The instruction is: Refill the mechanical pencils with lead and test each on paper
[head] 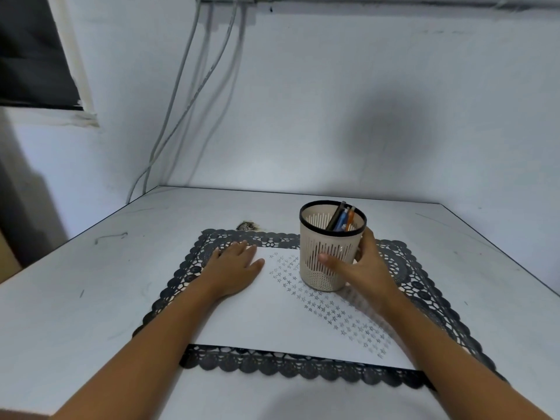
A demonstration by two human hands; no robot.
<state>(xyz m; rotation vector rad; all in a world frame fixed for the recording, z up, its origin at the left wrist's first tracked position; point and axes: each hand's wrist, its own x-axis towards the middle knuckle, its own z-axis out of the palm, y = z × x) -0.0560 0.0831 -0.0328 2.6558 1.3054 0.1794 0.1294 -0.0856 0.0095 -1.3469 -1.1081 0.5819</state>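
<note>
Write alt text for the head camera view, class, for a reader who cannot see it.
A person's right hand grips a beige slotted pencil cup holding several mechanical pencils, standing on white paper. The left hand lies flat on the paper, over a dark lace mat.

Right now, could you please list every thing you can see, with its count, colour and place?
table: one, white, against the wall.
placemat: one, dark grey lace, on the table.
paper: one sheet, white with small pencil marks, on the placemat.
pencil cup: one, beige with black rim, standing on the paper.
mechanical pencils: about three, dark, blue, orange, inside the pencil cup.
cables: several, grey, on the wall.
left hand: flat on the paper.
right hand: around the pencil cup.
</note>
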